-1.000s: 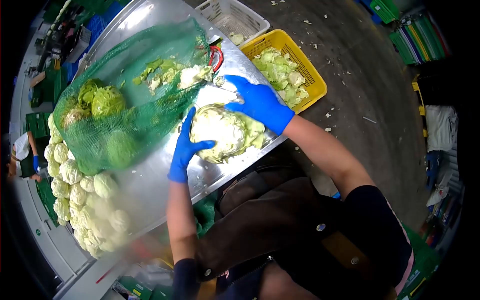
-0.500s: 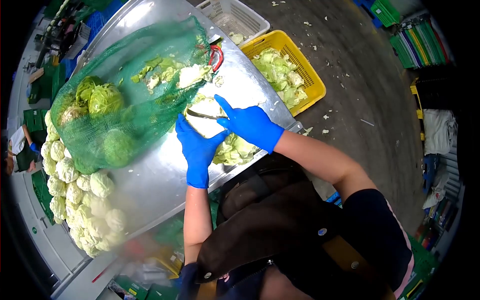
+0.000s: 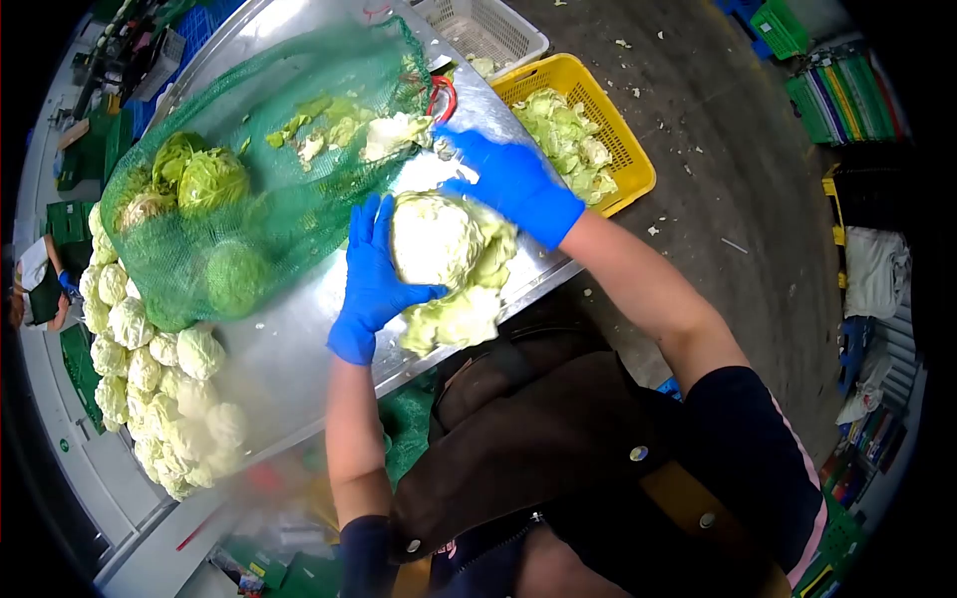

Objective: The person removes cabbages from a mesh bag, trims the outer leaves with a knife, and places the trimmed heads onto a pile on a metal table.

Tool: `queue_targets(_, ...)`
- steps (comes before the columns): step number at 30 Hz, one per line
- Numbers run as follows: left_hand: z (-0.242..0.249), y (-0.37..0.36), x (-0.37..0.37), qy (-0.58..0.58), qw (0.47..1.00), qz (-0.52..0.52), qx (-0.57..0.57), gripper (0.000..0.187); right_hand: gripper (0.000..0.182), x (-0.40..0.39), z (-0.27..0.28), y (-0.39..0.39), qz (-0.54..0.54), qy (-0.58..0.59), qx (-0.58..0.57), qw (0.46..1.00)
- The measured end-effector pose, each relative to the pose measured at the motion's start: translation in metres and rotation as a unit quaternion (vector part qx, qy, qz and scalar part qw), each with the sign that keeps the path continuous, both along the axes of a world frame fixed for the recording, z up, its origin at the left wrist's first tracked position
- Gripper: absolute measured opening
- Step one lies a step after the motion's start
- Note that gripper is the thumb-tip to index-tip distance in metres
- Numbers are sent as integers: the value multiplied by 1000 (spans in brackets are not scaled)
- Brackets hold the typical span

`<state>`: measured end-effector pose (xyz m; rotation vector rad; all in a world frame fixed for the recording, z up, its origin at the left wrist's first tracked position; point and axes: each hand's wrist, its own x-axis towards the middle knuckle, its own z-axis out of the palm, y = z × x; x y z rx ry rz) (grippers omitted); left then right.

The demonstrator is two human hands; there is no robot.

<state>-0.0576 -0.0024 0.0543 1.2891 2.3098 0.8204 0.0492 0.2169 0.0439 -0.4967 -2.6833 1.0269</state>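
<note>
My left hand (image 3: 371,289), in a blue glove, grips a pale cabbage (image 3: 431,239) from its left side, thumb across its near edge and fingers spread along its far side. Loose outer leaves (image 3: 464,314) lie beside and under the cabbage at the table's edge. My right hand (image 3: 508,184), also gloved in blue, is above and right of the cabbage, apart from it. Motion smears its fingers, and I cannot make out a knife in it. Beyond the cabbage, a green mesh bag (image 3: 299,229) holds more cabbages (image 3: 212,181) and leaf scraps.
A metal table (image 3: 289,369) carries a pile of trimmed cabbages (image 3: 145,369) on the left. By its far right edge stand a yellow crate (image 3: 630,164) of leaves and a white crate (image 3: 523,45). A red handle (image 3: 444,95) lies near the bag. Another person (image 3: 40,279) is far left.
The knife seen in my right hand at the cabbage is no longer discernible. My right hand has moved up and away; the cabbage has been turned, and my left hand has shifted left.
</note>
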Motion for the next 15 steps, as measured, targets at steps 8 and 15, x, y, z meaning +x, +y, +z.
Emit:
queue_targets(8,-17,24,34,-43,967,250,-22,120,65,8,-2,-30,54,-131,-103,985)
queue_targets(15,-21,19,66,90,973,211,-17,114,55,-34,-35,13,43,-276,-107,954)
